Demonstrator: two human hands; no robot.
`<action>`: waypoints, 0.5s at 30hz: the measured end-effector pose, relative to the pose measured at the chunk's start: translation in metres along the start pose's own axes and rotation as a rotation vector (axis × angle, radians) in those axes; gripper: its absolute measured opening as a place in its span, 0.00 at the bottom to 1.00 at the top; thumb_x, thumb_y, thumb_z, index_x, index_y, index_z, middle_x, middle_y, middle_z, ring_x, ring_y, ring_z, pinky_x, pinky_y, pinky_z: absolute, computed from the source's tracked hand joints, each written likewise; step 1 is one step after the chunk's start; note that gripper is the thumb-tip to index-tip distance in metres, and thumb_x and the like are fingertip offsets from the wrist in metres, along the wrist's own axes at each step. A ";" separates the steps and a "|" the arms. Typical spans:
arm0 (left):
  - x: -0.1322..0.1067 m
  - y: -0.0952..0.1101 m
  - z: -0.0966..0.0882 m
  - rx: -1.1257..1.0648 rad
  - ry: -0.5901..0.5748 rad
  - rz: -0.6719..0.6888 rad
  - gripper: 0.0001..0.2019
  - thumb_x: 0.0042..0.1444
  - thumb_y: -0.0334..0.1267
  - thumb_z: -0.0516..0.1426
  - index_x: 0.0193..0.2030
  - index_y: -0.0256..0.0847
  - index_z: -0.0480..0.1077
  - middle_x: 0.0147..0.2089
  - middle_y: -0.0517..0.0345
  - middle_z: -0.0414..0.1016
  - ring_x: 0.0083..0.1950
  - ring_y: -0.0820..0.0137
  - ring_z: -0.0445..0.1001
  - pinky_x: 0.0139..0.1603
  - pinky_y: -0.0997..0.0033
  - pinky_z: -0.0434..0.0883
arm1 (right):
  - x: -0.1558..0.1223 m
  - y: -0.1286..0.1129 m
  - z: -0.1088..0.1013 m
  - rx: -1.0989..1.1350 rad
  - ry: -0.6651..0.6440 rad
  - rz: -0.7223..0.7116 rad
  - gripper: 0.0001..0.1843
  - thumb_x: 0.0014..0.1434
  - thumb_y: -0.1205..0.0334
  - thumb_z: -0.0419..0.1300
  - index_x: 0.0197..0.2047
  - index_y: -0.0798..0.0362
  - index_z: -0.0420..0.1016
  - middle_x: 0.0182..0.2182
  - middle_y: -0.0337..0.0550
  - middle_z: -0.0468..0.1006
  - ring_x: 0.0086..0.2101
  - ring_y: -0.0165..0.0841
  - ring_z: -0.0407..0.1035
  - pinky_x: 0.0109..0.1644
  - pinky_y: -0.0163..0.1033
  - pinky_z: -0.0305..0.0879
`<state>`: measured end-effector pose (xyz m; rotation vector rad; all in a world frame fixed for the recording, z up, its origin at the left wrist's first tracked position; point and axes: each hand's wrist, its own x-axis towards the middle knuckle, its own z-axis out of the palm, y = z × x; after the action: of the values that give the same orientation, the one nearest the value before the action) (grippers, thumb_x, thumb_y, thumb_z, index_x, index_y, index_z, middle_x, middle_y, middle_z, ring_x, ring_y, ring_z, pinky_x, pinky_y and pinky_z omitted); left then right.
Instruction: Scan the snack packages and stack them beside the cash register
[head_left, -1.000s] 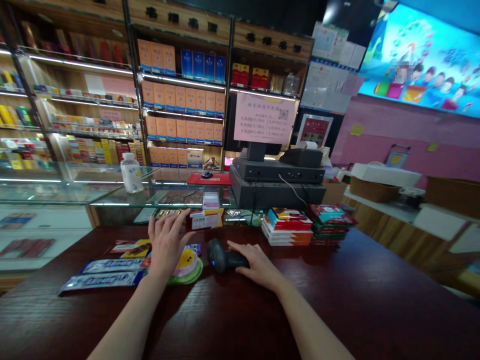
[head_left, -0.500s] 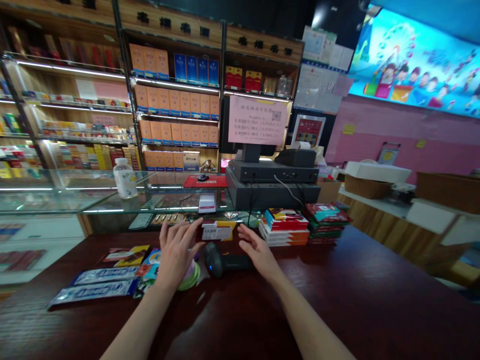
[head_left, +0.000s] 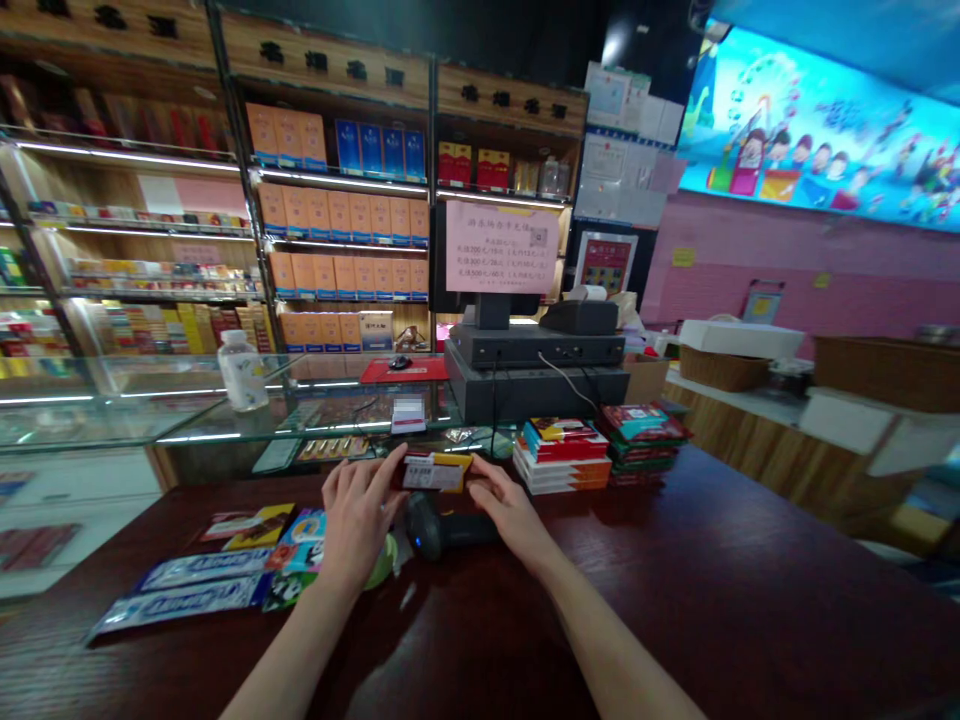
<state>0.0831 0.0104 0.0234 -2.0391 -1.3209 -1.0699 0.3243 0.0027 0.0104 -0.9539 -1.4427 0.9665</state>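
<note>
Item: left hand, fingers curled, tips pressed against the left end of a yellow-and-red boxed pack bearing a white label. Item: right hand, fingers lightly bent, tips against the pack's right end. The pack is held between both hands, just above a black barcode scanner on the dark wood counter. To the left, foil-wrapped bars. Beyond: stacked boxes, cash register, lit shelving.
</note>
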 end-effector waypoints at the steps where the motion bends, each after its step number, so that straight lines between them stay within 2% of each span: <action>1: 0.001 0.001 0.000 0.007 -0.004 -0.012 0.28 0.62 0.39 0.59 0.69 0.47 0.62 0.51 0.50 0.75 0.53 0.57 0.69 0.61 0.52 0.62 | 0.000 0.000 0.001 0.017 0.005 0.006 0.31 0.60 0.52 0.62 0.66 0.47 0.68 0.58 0.48 0.72 0.53 0.40 0.71 0.58 0.47 0.68; 4: 0.003 0.004 0.001 0.013 -0.020 -0.039 0.26 0.64 0.37 0.55 0.69 0.46 0.62 0.52 0.49 0.76 0.52 0.57 0.69 0.57 0.54 0.63 | 0.000 0.002 0.004 0.045 0.039 0.019 0.31 0.57 0.51 0.64 0.64 0.46 0.71 0.58 0.49 0.72 0.53 0.41 0.72 0.58 0.49 0.69; 8: 0.006 0.007 0.004 -0.020 -0.048 -0.048 0.25 0.64 0.36 0.53 0.68 0.47 0.62 0.53 0.51 0.77 0.53 0.58 0.71 0.58 0.53 0.63 | 0.006 0.005 0.001 0.088 0.075 0.026 0.32 0.55 0.51 0.66 0.62 0.46 0.72 0.58 0.51 0.71 0.55 0.44 0.71 0.61 0.52 0.67; 12: 0.012 0.010 0.010 -0.121 -0.046 -0.106 0.27 0.65 0.40 0.53 0.71 0.46 0.58 0.53 0.52 0.79 0.54 0.59 0.73 0.64 0.50 0.60 | 0.013 0.003 -0.003 0.137 0.112 -0.004 0.33 0.52 0.51 0.68 0.62 0.46 0.73 0.60 0.52 0.71 0.59 0.46 0.69 0.64 0.54 0.64; 15: 0.020 0.017 0.012 -0.224 -0.041 -0.180 0.25 0.64 0.43 0.54 0.67 0.46 0.60 0.52 0.54 0.80 0.55 0.59 0.74 0.67 0.47 0.57 | 0.016 -0.002 -0.008 0.141 0.136 -0.022 0.33 0.52 0.50 0.68 0.61 0.46 0.73 0.61 0.51 0.72 0.60 0.45 0.69 0.66 0.54 0.61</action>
<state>0.1070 0.0229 0.0331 -2.1425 -1.4873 -1.3140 0.3306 0.0175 0.0186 -0.8812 -1.2517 0.9557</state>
